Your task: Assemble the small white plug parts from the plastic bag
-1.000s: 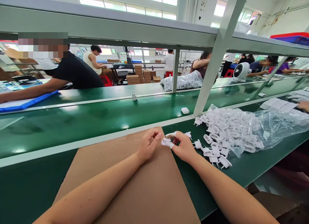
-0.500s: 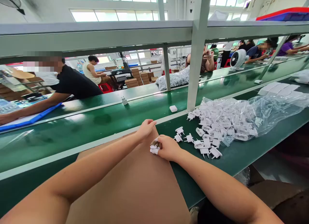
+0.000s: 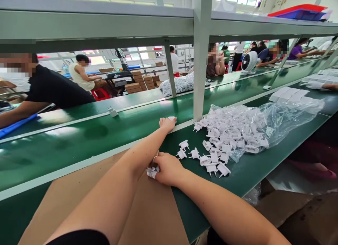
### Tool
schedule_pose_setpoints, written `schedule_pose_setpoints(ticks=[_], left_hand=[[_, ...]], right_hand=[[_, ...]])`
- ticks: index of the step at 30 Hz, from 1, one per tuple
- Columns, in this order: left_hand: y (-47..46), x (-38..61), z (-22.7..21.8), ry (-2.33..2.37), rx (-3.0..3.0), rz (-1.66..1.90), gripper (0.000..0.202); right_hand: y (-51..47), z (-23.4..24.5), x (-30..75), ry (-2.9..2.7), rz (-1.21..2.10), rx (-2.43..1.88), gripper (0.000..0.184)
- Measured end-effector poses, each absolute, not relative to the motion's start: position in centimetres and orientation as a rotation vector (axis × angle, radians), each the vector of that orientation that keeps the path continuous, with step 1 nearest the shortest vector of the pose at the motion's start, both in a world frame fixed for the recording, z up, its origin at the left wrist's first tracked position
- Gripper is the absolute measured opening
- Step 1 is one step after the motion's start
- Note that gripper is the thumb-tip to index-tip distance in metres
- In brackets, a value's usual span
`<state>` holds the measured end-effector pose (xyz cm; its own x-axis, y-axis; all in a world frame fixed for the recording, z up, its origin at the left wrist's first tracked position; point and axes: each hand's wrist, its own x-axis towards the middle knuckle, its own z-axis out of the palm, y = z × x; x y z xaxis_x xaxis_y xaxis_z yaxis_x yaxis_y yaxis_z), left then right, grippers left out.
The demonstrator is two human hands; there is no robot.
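Near bench: matte dark-green top (image 3: 195, 206), running from near left to far right.
Cardboard: flat brown sheet (image 3: 155, 213) on the bench, smooth, straight right edge; left forearm passes above it.
Right hand: above the sheet's right edge (image 3: 170, 169); thumb and fingers pinched on a small white piece (image 3: 152, 172). Outline of the piece appears to merge with white fingertip coverings; exact shape uncertain.
Loose plug parts: hard white plastic (image 3: 194, 153), flat oval flanges, paired pins; scattered to the right of the right hand.
Heap: many similar parts (image 3: 227, 132) farther right, partly under a crinkled clear plastic bag (image 3: 293, 113).
Divider: narrow pale strip (image 3: 126, 148) between bench and belt.
Left hand: extended far over the divider (image 3: 167, 124), fingers curled round a white block (image 3: 171, 118) with rounded edges.
Belt: glossy green (image 3: 79, 143), reflecting light; one white two-pin plug (image 3: 112, 112) lies at its far side.
Frame: pale grey post (image 3: 202, 62) and long shelf (image 3: 105, 26); red and blue trays (image 3: 297, 12) on top, right.
Far counter: silvery crinkled bag (image 3: 181, 85), round white fan (image 3: 249, 62).
Room: people seated, stacked brown boxes (image 3: 138, 83), bright windows.
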<state>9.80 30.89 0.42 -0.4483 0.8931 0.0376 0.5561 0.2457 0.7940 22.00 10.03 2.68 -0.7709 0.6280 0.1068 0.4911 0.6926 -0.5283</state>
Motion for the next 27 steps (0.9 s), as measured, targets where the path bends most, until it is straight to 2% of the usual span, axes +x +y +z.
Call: schedule_pose_setpoints(ticks=[7, 11, 16, 19, 22, 27], left_hand=[[26.3, 9.8, 1.5, 1.597, 1.429, 1.395, 0.055], [19.9, 6.2, 2.6, 1.443, 1.490, 1.477, 0.046], [10.6, 1.9, 2.8, 1.353, 1.446, 1.467, 0.043], [6.3, 1.5, 2.1, 1.367, 1.401, 1.428, 0.042], [4.0, 1.9, 0.9, 1.348, 1.409, 1.427, 0.040], [3.6, 2.3, -0.3, 1.417, 1.405, 1.377, 0.057]], right_hand=[[10.0, 3.4, 22.2, -2.614, 0.666, -0.899, 0.022], [10.6, 4.3, 23.1, -2.548, 0.674, -0.933, 0.016], [12.0, 4.2, 23.5, -2.319, 0.630, -0.978, 0.019], [12.5, 3.7, 23.1, -2.089, 0.788, -0.932, 0.016], [12.4, 3.4, 22.5, -1.890, 1.022, -0.948, 0.028], [12.1, 2.9, 21.7, -1.726, 1.341, -0.959, 0.042]])
